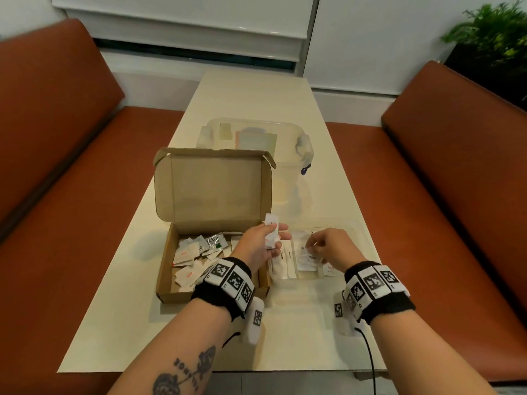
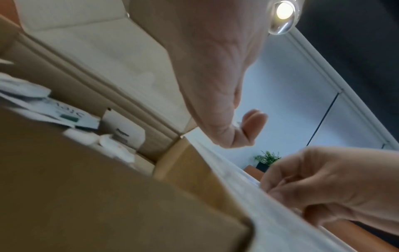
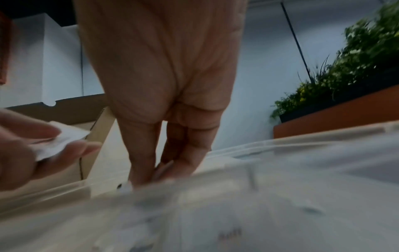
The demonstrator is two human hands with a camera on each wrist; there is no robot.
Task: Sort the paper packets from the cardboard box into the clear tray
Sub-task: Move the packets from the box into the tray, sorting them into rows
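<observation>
Both hands work over the desk [image 1: 233, 98]. At the left, the cardboard box [image 1: 164, 269] lies open with loose paper packets [image 1: 186, 256] inside. Above its right edge the left hand [image 1: 258, 245] pinches a white packet [image 1: 271, 230]. Further right, the right hand [image 1: 332, 248] reaches curled fingertips [image 3: 142, 173] into the clear tray [image 1: 360, 232], pinching a packet among those lying there.

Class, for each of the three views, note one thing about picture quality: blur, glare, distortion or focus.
Head view: wide-angle bending of the table edges, but the cardboard box is fairly sharp. Left wrist view: a ceiling lamp flares brightly, and the near box wall is smeared. Right wrist view: the clear tray up close is badly blurred, and the plant is streaked.
</observation>
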